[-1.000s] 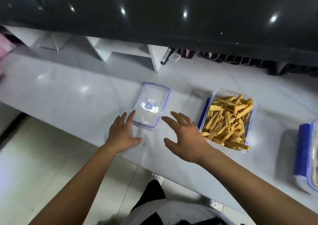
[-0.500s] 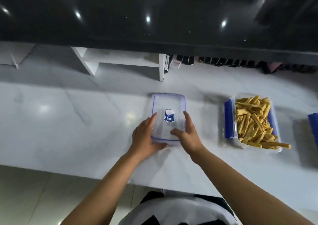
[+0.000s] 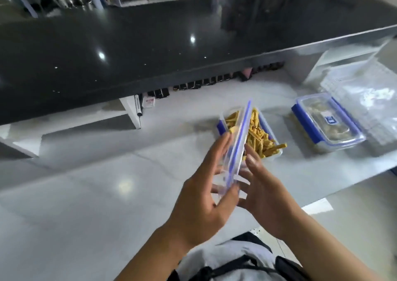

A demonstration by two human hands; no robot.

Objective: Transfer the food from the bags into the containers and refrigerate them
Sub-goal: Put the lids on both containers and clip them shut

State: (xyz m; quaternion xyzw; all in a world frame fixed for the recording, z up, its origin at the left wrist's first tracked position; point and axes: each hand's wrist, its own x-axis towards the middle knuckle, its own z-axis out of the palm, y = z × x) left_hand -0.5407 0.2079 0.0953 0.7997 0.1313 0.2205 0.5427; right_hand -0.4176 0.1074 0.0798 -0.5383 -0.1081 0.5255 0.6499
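Clear blue-rimmed plastic lid [image 3: 238,143] on edge, axis 12–6: left hand [image 3: 199,199] pinches it, right hand [image 3: 264,190] flat vs it; clear plastic tub of yellow sticks [image 3: 220,128] just past at 12.

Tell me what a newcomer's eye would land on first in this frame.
The clear, blue-rimmed lid stands out, tilted up on edge between the left hand and right hand at centre, above the white counter. Just behind it sits an open container heaped with yellow food sticks; a closed container lies to its right.

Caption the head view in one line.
Left hand and right hand hold a clear lid on edge near the open container of yellow sticks.
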